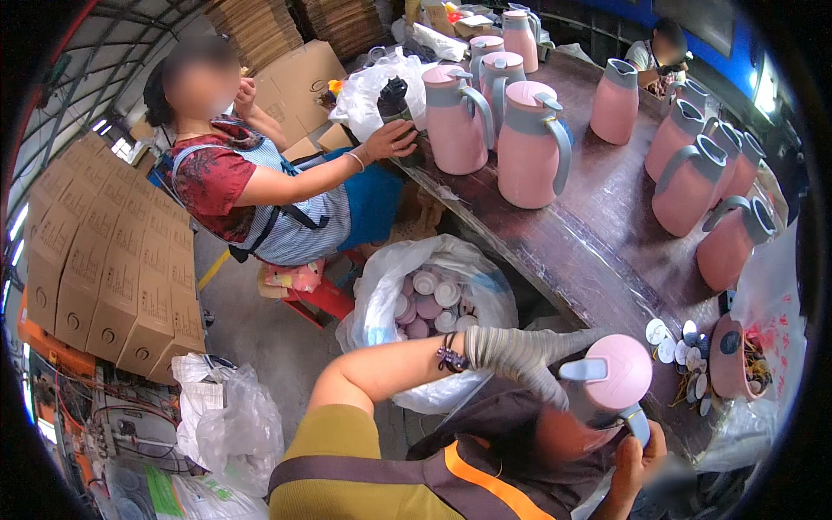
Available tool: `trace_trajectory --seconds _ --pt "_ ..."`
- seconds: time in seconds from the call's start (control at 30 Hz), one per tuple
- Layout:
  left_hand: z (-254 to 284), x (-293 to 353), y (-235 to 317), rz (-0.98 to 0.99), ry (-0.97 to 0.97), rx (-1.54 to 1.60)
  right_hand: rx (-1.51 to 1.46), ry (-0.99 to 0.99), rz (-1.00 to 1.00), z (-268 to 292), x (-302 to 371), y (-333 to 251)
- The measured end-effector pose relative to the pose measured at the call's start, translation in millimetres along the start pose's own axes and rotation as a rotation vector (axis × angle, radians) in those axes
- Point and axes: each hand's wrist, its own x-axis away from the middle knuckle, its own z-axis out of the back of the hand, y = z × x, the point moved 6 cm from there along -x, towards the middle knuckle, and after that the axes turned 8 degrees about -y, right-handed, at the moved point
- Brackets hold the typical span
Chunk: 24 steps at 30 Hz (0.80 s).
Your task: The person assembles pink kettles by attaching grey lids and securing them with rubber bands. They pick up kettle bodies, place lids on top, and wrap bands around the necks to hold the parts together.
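At the near right, beside the table [598, 238], the gloved left hand [524, 360] spreads thumb and fingers around the lidded pink jug's [589, 416] left side while the bare right hand [640, 464] grasps its grey handle [638, 425], presumably keeping it steady from both sides.

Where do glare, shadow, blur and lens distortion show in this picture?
In the head view, the fisheye bends the carton stack at left, and the corners go black; there too, pale glare streaks the tabletop; the held pink jug shows a bright lid but a darker body; a blurred patch sits beside the right hand.
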Motion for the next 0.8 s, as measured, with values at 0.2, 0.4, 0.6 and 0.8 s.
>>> trace_trajectory --seconds 0.2,0.4,0.6,0.8 --pt "1 -16 -23 -0.251 0.315 0.551 -0.021 -0.027 0.117 -12 13 3" --pt "9 -25 -25 0.082 0.185 0.303 0.231 -0.066 0.074 -29 24 -30" --pt "12 -11 -26 0.583 0.479 -0.713 0.806 -0.168 0.287 -62 22 -29" --pt "-16 -14 -38 0.469 0.367 -0.680 0.752 -0.230 0.186 -74 23 -16"
